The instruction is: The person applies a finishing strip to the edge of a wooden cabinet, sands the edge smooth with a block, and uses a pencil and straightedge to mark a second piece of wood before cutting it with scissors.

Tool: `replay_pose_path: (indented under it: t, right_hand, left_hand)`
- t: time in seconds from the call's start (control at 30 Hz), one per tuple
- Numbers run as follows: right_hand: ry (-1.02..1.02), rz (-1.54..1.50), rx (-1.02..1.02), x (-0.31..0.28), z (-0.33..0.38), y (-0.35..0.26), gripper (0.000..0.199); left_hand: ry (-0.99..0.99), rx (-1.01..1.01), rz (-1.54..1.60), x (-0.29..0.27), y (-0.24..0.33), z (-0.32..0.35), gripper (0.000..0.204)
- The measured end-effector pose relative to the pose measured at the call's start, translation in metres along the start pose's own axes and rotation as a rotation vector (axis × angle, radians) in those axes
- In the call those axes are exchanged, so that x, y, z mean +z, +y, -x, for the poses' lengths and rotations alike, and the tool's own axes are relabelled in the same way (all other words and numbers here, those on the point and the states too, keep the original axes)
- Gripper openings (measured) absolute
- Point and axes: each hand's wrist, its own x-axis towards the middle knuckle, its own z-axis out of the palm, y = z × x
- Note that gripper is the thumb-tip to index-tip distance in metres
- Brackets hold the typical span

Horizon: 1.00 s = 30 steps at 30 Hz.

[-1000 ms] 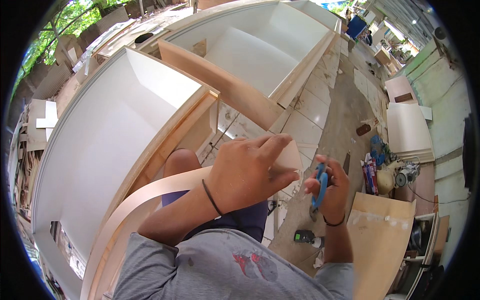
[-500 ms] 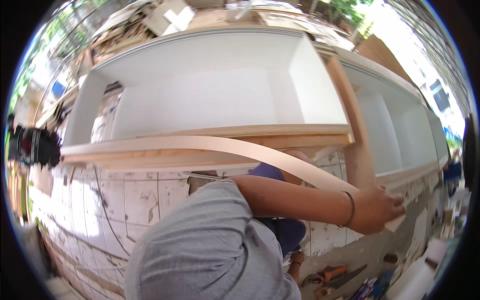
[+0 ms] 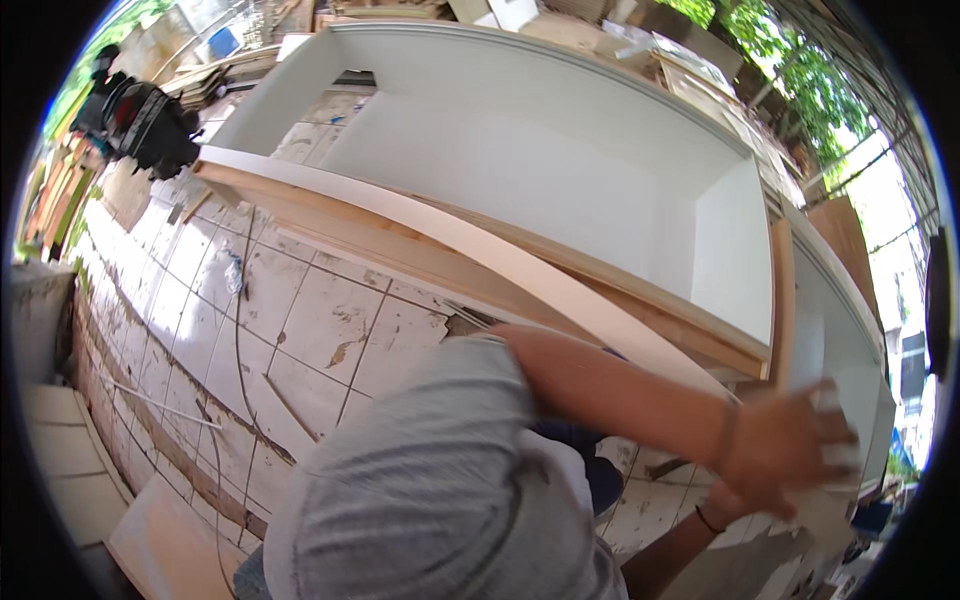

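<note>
A long, flexible pale strip (image 3: 470, 240) runs along the front wooden edge (image 3: 640, 320) of a white cabinet carcass (image 3: 560, 170). It bows slightly upward and passes behind my left wrist at its right end. My left arm reaches across to the right, and my left hand (image 3: 785, 445) is blurred, with its fingers spread apart beside the strip's end. Just below it, my right hand (image 3: 738, 500) comes up from the lower edge, a dark band on its wrist. The left hand partly covers the right hand's fingers, so their grip is hidden.
A black and red power tool (image 3: 145, 125) stands at the cabinet's far left end. A second white cabinet (image 3: 850, 350) adjoins on the right, past an upright wooden board (image 3: 781, 290). A cable (image 3: 240, 310) lies across the stained tiled floor (image 3: 310, 320). Boards are piled behind.
The view has turned, so the cabinet now slants down to the right. My left hand has gone from curled at the strip's end to spread fingers. My right hand has risen beside it.
</note>
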Motion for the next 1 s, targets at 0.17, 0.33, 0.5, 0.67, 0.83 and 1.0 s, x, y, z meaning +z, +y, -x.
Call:
replay_pose_path:
  t: [0.17,0.33,0.5,0.67,0.83,1.0]
  right_hand:
    - [-0.082,-0.048,0.077,0.011,-0.042,-0.007,0.044]
    - [-0.11,-0.123,0.118,0.012,-0.074,0.02,0.043]
    - [0.238,-0.119,0.103,0.028,-0.098,0.037,0.049]
    - [0.186,-0.139,0.2,-0.008,-0.138,0.057,0.047]
    - [0.201,0.083,0.064,-0.01,-0.192,0.067,0.046]
    - [0.218,-0.079,0.148,0.038,-0.216,0.117,0.044]
  left_hand:
    - [0.013,-0.536,-0.607,-0.195,-0.068,0.127,0.067]
    - [0.451,-0.883,-1.296,-0.298,-0.037,0.246,0.068]
    - [1.471,-1.541,-0.483,-0.387,-0.049,0.352,0.048]
    - [1.452,-1.58,-0.264,-0.367,-0.07,0.35,0.037]
    - [1.282,-1.656,-0.14,-0.366,-0.087,0.335,0.039]
    - [1.064,-1.894,0.169,-0.422,-0.057,0.362,0.072]
